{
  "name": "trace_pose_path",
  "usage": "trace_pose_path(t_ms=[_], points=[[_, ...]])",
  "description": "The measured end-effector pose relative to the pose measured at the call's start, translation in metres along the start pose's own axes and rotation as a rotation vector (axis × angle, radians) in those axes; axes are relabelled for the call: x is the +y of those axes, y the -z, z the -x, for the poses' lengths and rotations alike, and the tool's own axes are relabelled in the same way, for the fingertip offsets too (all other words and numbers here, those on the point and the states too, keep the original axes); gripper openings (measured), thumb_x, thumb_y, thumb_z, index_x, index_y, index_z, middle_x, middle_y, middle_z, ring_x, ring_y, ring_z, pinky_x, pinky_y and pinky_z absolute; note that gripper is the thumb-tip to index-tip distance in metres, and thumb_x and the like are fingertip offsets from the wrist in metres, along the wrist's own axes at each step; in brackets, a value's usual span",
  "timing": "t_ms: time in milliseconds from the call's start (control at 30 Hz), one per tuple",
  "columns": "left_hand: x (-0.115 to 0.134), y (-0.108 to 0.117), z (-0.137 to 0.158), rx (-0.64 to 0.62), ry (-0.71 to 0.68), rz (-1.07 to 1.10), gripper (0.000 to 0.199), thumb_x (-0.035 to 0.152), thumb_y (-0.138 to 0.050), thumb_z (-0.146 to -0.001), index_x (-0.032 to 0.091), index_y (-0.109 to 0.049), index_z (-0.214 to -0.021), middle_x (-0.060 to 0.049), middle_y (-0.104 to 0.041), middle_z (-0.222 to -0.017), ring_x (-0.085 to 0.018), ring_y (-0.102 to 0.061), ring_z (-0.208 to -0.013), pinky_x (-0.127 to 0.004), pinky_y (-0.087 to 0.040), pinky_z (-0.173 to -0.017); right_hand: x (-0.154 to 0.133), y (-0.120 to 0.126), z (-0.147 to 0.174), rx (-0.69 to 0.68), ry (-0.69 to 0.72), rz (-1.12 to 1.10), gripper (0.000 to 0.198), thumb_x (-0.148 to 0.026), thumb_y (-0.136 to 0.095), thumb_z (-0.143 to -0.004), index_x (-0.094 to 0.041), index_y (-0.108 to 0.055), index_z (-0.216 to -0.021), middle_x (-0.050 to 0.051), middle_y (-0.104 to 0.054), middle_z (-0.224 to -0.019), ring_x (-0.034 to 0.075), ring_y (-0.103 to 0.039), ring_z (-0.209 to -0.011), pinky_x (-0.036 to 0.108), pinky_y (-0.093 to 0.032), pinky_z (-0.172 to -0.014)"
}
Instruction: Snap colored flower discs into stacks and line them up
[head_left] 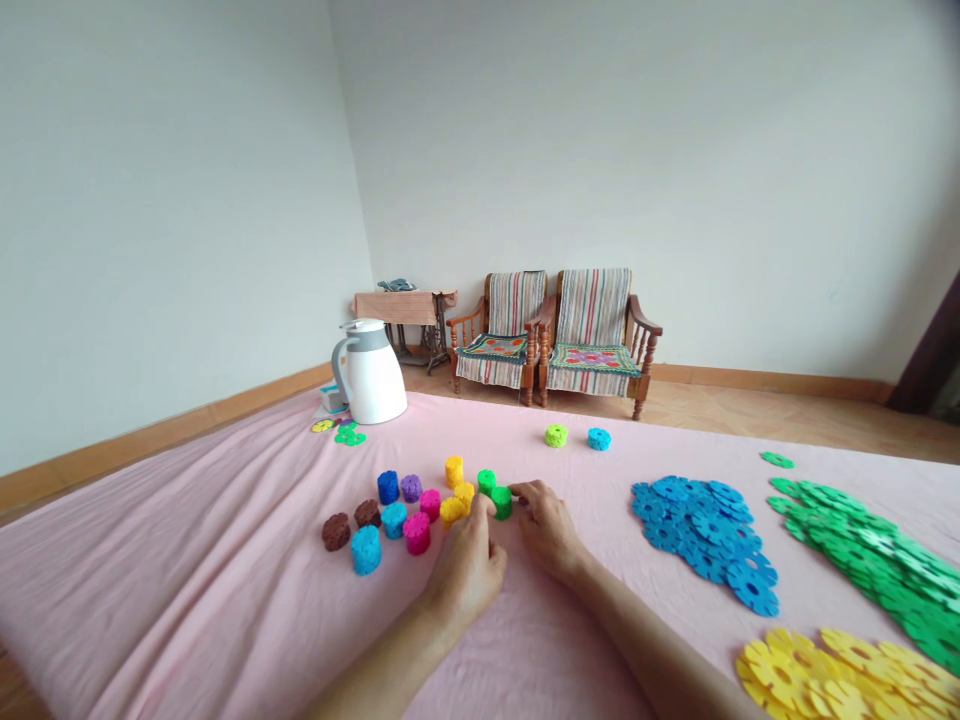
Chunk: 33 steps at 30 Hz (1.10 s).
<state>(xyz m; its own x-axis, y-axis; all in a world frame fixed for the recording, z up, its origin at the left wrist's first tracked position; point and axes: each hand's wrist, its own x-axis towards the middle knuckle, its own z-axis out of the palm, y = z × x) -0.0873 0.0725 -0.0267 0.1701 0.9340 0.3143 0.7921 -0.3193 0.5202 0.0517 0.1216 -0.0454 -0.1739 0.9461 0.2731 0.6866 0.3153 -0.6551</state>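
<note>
Near the middle of the pink cloth (247, 570), 2 green stacks (501, 503) stand beside 3 yellow stacks (452, 513). The left hand (469, 562) curls just before both colors, fingers bent; the right hand (547, 525) sits on the other side, index fingertip close to the green — whether either grip pinches anything, I cannot tell. Blue flower discs (705, 530) lie heaped farther right.

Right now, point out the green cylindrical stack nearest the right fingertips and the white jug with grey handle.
Green cylindrical stack (502, 504): head view, its side.
White jug with grey handle (377, 386): head view, front of its body.
</note>
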Motion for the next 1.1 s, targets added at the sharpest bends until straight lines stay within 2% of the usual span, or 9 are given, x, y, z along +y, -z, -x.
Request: trace_pose_path(t_ms=[367, 567, 800, 933, 1000, 1100], points=[[0.005, 0.003, 0.000, -0.026, 0.051, -0.052, 0.045, -0.003, -0.044, -0.065, 0.016, -0.040, -0.105, -0.002, -0.053, -0.076, -0.019, -0.056, -0.082, -0.025, -0.042, -0.068, -0.006, 0.002, 0.005, 0.015, 0.008, 0.034, 0.046, -0.003, -0.039, -0.069, -0.023, -0.061, -0.104, 0.005, -0.061, -0.106, 0.017, -0.052, -0.099, 0.027, -0.035, -0.083], [0.003, 0.002, 0.000, -0.028, 0.019, -0.065, 0.047, -0.002, -0.044, -0.065, 0.016, -0.040, -0.108, -0.003, -0.055, -0.080, -0.020, -0.056, -0.087, -0.027, -0.042, -0.073, -0.006, 0.001, 0.006, 0.024, 0.017, 0.066, 0.044, -0.004, -0.039, -0.070, -0.022, -0.061, -0.103, 0.006, -0.061, -0.104, 0.018, -0.053, -0.098, 0.028, -0.036, -0.082], [0.004, 0.003, 0.003, -0.002, -0.008, -0.057, 0.042, -0.003, -0.042, -0.064, 0.017, -0.041, -0.101, -0.003, -0.056, -0.083, -0.019, -0.056, -0.085, -0.025, -0.041, -0.068, -0.002, -0.001, 0.002, 0.048, 0.014, -0.067, 0.044, -0.002, -0.040, -0.067, -0.020, -0.063, -0.100, 0.006, -0.062, -0.101, 0.016, -0.056, -0.095, 0.027, -0.040, -0.083], [0.008, 0.003, 0.014, -0.046, -0.142, -0.082, 0.028, -0.002, -0.041, -0.065, 0.019, -0.045, -0.083, -0.001, -0.055, -0.080, -0.016, -0.054, -0.077, -0.024, -0.038, -0.063, 0.000, 0.012, 0.002, 0.067, -0.027, -0.137, 0.044, 0.000, -0.038, -0.066, -0.015, -0.060, -0.102, 0.007, -0.062, -0.100, 0.013, -0.060, -0.083, 0.023, -0.046, -0.074], [0.013, 0.003, 0.019, -0.094, -0.234, -0.107, 0.022, 0.000, -0.041, -0.066, 0.019, -0.046, -0.075, -0.001, -0.055, -0.079, -0.015, -0.053, -0.074, -0.024, -0.037, -0.062, 0.000, 0.025, 0.008, 0.081, -0.029, -0.140, 0.043, -0.001, -0.037, -0.067, -0.015, -0.060, -0.101, 0.008, -0.062, -0.101, 0.012, -0.061, -0.082, 0.023, -0.047, -0.073], [0.019, 0.005, 0.024, -0.153, -0.340, -0.115, 0.019, 0.002, -0.042, -0.068, 0.019, -0.048, -0.074, 0.000, -0.055, -0.078, -0.014, -0.052, -0.070, -0.023, -0.035, -0.060, 0.002, 0.053, 0.026, 0.085, -0.001, -0.138, 0.039, -0.005, -0.037, -0.069, -0.016, -0.060, -0.099, 0.007, -0.062, -0.100, 0.013, -0.061, -0.081, 0.024, -0.048, -0.072]])
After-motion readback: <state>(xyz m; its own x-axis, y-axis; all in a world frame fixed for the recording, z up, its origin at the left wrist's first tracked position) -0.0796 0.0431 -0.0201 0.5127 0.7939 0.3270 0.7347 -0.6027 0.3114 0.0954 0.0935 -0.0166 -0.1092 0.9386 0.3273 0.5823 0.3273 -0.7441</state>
